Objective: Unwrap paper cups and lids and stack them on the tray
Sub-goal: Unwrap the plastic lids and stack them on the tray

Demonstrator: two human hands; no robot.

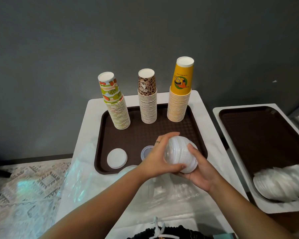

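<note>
Both hands hold a short stack of clear-white plastic lids (pixel 179 153) on its side, just above the front right of the brown tray (pixel 145 133). My left hand (pixel 160 156) wraps it from the left, thumb underneath. My right hand (pixel 199 167) cups it from the right and below. Three upside-down cup stacks stand along the tray's back: a fruit-print stack (pixel 116 104), a leopard-print stack (pixel 147 99) and a yellow stack (pixel 179 94). A white lid (pixel 117 158) lies flat at the tray's front left. Another lid (pixel 146 151) lies beside it, partly hidden by my left hand.
Crumpled clear plastic wrap (pixel 169 192) lies on the white table (pixel 86 123) in front of the tray. A second brown tray (pixel 259 135) on the right holds a wrapped bundle of lids (pixel 281 183). A patterned cloth (pixel 24 190) covers the surface at left. A grey wall stands behind.
</note>
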